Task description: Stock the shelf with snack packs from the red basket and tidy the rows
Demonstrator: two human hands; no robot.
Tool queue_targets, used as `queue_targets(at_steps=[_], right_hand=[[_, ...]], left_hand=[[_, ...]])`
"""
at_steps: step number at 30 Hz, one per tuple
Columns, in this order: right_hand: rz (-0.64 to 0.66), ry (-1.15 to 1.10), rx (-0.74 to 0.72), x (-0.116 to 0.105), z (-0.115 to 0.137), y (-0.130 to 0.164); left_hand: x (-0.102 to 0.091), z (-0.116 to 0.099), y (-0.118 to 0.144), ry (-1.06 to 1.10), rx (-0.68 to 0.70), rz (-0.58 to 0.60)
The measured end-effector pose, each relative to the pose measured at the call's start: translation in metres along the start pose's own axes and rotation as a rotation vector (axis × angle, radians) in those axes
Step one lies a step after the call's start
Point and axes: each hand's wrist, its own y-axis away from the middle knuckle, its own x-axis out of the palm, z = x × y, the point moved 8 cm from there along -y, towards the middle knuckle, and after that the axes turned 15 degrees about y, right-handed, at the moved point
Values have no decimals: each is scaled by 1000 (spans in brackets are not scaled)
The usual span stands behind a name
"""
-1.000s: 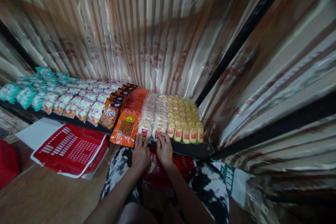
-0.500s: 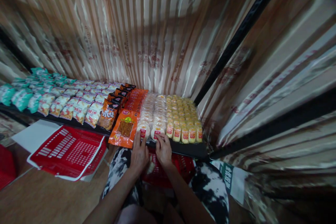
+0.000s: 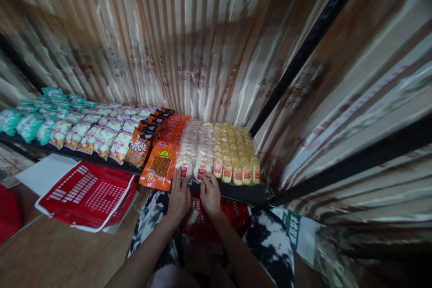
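Note:
My left hand [image 3: 180,196] rests at the shelf's front edge, its fingers stretched out and apart, touching the lower edge of a clear-wrapped round white cracker packet [image 3: 184,170] with a red label. Beside it, my right hand [image 3: 211,193] has bent fingers and thumb closed at the lower edge of a second round cracker packet [image 3: 201,172]. Both packets stand at the front of two rows of the same kind. To their left is an orange bag of stick snacks [image 3: 160,165]; to their right are rows of small yellow wrapped packets [image 3: 237,173].
White snack bags [image 3: 120,145], brown-orange bags [image 3: 138,147] and teal bags [image 3: 29,127] fill the shelf's left. A red basket [image 3: 91,193] stands below; another red basket [image 3: 232,216] sits between my knees. A black post [image 3: 286,76] rises at right before the striped curtain [image 3: 202,54].
Almost nothing differs. Both hands stay at the two front cracker packets, with my right fingers very slightly lower on theirs.

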Motion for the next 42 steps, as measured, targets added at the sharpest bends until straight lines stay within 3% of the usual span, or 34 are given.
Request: queue_targets(at_steps=[6, 11, 26, 35, 42], right_hand=[[-61, 23, -54, -9, 2, 3], [-126, 143, -130, -11, 7, 1], [-149, 155, -172, -4, 2, 3], [-147, 189, -180, -4, 1, 5], [-169, 183, -180, -3, 1, 6]], left_hand=[[-4, -6, -7, -12, 15, -75], [-2, -6, -26, -144, 44, -157], [13, 4, -29, -253, 108, -92], [12, 0, -25, -267, 117, -188], [18, -5, -31, -298, 95, -177]])
